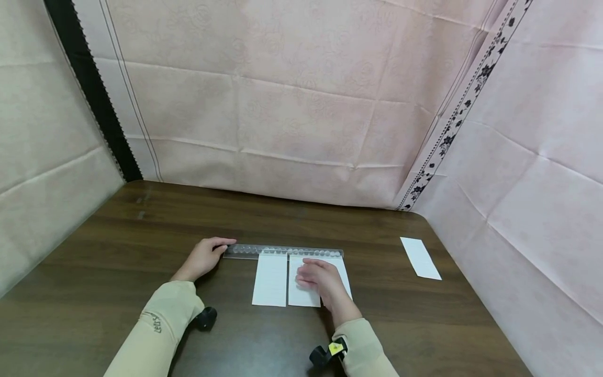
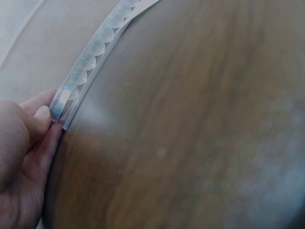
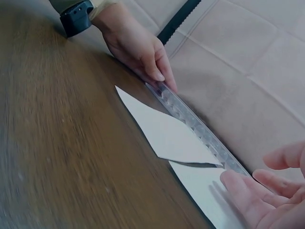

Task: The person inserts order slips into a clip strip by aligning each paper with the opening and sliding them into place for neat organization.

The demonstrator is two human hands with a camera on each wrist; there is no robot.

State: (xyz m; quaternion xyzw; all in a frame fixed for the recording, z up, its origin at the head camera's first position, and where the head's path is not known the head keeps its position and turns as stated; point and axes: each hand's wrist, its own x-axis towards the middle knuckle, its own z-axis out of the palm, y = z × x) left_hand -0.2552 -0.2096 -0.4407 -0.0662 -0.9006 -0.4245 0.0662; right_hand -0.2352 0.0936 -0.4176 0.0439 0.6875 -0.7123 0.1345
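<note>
A clear plastic strip with a row of round, transparent shapes along it lies crosswise on the table. My left hand pinches its left end; in the left wrist view the thumb lies on top and fingers pass beneath that end. White cards lie side by side with their far edges at the strip: one on the left, then more white card after a narrow gap, partly hidden by my right hand. Loosely bent fingers of that hand hover over the card, holding nothing in the right wrist view.
Off to the right, a separate white card lies near the side of the brown wooden table. Pale cloth hangs along the back and both sides of the tabletop.
</note>
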